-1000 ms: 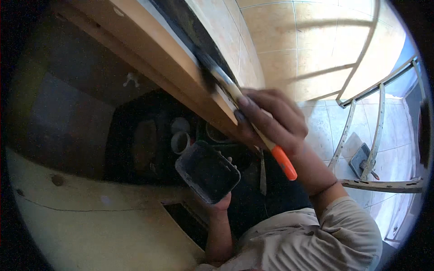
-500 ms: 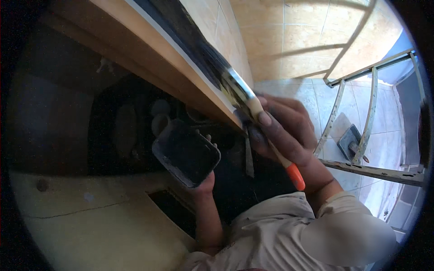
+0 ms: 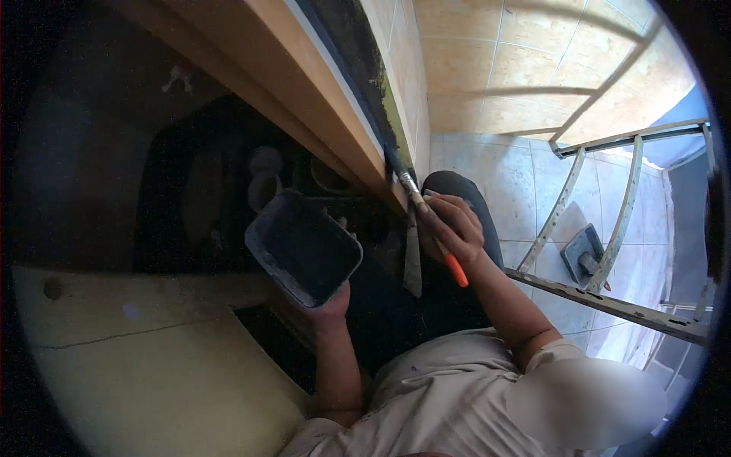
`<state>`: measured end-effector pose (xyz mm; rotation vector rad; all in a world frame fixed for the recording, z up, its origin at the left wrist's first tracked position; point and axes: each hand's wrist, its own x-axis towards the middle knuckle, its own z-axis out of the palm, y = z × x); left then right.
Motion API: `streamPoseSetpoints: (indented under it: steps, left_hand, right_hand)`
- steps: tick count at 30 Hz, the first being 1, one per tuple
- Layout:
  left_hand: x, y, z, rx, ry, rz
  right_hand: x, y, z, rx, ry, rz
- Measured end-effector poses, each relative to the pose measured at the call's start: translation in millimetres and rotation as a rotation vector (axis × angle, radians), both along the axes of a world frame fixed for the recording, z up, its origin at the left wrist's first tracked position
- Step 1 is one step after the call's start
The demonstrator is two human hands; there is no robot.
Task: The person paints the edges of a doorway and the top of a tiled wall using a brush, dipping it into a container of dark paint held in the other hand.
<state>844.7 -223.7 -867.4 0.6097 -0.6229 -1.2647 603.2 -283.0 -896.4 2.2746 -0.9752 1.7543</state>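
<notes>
A paintbrush (image 3: pixel 456 270) with an orange-ended handle is pinched in my right hand (image 3: pixel 457 227). Its bristles rest against the dark-coated strip (image 3: pixel 358 65) between the orange-brown wooden frame (image 3: pixel 304 72) and the tiled wall. From below, my left hand (image 3: pixel 333 306) supports a shallow dark rectangular tub (image 3: pixel 304 247), tilted with its inside toward me. Some left fingertips show past the tub's right edge; the tub covers the rest. Whether the tub holds paint cannot be made out in the shade.
To the right stands a pale, paint-spotted metal frame with rungs (image 3: pixel 626 206). A grey rectangular tool (image 3: pixel 577 259) sits on the tiled floor (image 3: pixel 510 190) behind it. Round pale containers (image 3: pixel 264 189) are in the dark beyond the tub. A yellowish cracked surface (image 3: pixel 152 373) fills the lower left.
My right hand and the paintbrush have moved farther from the camera, lower along the dark strip. The tub has shifted slightly left with my left hand, and the whole view has turned a little.
</notes>
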Motion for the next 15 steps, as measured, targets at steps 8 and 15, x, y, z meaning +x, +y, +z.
streamPoseSetpoints:
  steps: [8,15]
  left_hand:
    - [-2,-1,-2,-0.047,0.448,-0.073]
    - [4,5,-7,-0.153,0.108,-0.05]
  right_hand:
    - [0,-18,83,-0.2,-0.062,0.015]
    - [9,-21,-14,-0.06,-0.028,-0.051]
